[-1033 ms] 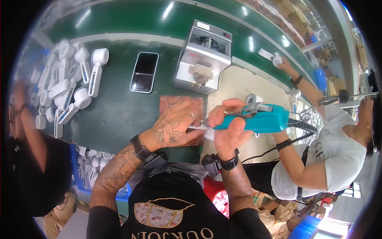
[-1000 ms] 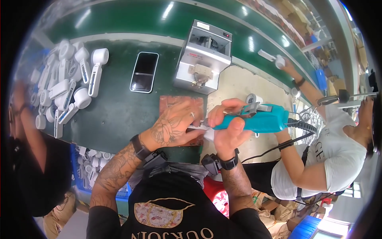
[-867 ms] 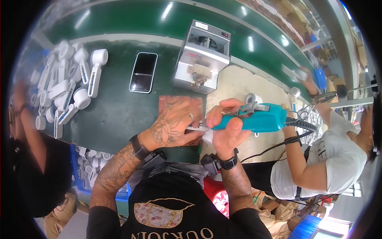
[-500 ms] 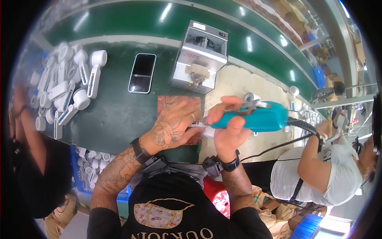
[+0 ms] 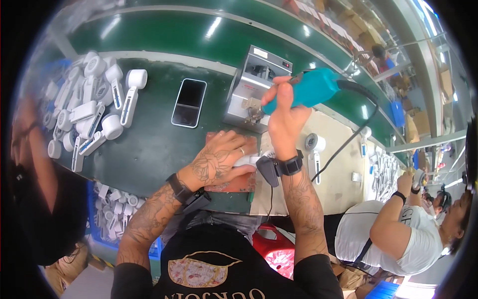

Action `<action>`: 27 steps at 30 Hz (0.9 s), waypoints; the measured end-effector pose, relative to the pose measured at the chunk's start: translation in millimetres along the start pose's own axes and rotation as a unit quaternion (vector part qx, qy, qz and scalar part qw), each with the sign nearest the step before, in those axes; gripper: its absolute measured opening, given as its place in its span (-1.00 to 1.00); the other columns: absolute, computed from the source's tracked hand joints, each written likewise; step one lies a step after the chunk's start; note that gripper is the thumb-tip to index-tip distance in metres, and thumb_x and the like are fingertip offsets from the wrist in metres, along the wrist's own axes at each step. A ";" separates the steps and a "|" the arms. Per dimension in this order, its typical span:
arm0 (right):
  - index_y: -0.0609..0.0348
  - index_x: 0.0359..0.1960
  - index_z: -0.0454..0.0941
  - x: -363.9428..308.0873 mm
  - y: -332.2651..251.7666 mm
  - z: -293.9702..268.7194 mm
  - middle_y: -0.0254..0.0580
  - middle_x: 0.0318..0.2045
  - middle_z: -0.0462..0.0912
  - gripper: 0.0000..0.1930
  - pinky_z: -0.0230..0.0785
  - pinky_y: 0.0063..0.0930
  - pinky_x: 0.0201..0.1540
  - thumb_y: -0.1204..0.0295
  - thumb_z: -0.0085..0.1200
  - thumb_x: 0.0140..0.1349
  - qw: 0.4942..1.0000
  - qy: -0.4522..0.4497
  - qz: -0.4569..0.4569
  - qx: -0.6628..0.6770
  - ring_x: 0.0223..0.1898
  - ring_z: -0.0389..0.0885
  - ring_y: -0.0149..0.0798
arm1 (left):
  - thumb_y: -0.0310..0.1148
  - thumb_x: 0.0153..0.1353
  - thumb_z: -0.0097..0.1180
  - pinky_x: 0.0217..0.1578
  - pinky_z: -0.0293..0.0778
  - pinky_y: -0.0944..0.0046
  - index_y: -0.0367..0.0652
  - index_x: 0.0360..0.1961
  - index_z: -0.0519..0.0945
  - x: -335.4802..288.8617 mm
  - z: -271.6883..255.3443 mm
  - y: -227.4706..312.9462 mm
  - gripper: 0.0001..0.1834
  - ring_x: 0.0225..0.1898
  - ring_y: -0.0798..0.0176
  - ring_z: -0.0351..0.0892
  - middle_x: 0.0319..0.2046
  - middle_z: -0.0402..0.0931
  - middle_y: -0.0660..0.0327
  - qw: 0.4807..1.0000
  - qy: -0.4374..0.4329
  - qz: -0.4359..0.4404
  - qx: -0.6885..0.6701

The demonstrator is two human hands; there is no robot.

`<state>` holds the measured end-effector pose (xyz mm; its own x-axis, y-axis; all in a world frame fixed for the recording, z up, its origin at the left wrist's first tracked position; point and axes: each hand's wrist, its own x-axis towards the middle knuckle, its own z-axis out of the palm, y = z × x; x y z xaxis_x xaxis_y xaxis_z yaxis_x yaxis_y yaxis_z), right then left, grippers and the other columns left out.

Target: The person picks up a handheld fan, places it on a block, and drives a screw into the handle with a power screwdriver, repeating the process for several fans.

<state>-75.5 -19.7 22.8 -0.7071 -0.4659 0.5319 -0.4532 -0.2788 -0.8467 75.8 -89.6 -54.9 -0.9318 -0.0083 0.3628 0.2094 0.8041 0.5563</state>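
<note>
My right hand [image 5: 288,119] is closed around a teal electric screwdriver [image 5: 318,88]. Its nose is at the front outlet of a grey metal screw feeder [image 5: 243,88]; whether a screw sits on the tip is too small to tell. My left hand [image 5: 216,158] presses a white plastic part [image 5: 247,160] down on a reddish mat [image 5: 241,185], fingers wrapped over it. That part looks like a handheld fan, mostly hidden by my hand and right wrist.
Many white handheld fans [image 5: 92,112] are piled at the left, beside a phone [image 5: 189,103]. One fan [image 5: 315,143] lies at the right on beige board. A blue crate [image 5: 92,212] of white parts stands below. Co-workers sit on both sides; the screwdriver's cable [image 5: 343,147] trails right.
My right hand has lifted the electric screwdriver away from the white part and up to the screw feeder. My left hand stays on the part. The view has shifted slightly.
</note>
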 end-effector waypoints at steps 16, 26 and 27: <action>0.33 -0.12 0.49 -51.8 -18.3 -26.9 -0.28 -0.59 0.51 -0.50 0.35 -0.47 -0.47 0.01 0.11 0.37 0.996 -0.003 0.081 0.035 -0.55 0.50 -0.37 | -0.03 0.11 0.32 0.06 0.36 0.05 -0.04 0.02 0.63 0.7 8.4 -2.7 -0.50 -0.03 0.08 0.48 -0.08 0.55 0.23 0.998 0.063 -0.022 0.003; 0.32 -0.20 0.44 -68.4 -4.5 -29.8 -0.25 -0.57 0.47 -0.55 0.36 -0.42 -0.43 0.06 0.08 0.41 0.993 -0.019 0.105 0.051 -0.53 0.48 -0.31 | 0.01 0.13 0.29 0.09 0.35 0.00 -0.05 0.02 0.62 0.4 10.3 -2.2 -0.50 -0.02 0.05 0.47 -0.08 0.55 0.19 0.999 0.046 -0.028 -0.002; 0.32 -0.20 0.44 -69.3 -1.1 -31.1 -0.25 -0.57 0.47 -0.55 0.36 -0.42 -0.43 0.06 0.08 0.41 0.993 -0.018 0.106 0.051 -0.53 0.48 -0.31 | 0.02 0.15 0.27 0.12 0.34 -0.03 -0.06 0.03 0.62 0.2 10.7 -2.0 -0.49 -0.01 0.03 0.47 -0.06 0.54 0.17 0.999 0.035 -0.033 -0.002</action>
<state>-42.9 39.0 -12.7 -0.7598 -0.5526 0.3425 -0.2380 -0.2539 -0.9375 72.1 -84.9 -64.0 -0.9210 -0.1029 0.3758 0.1491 0.7980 0.5839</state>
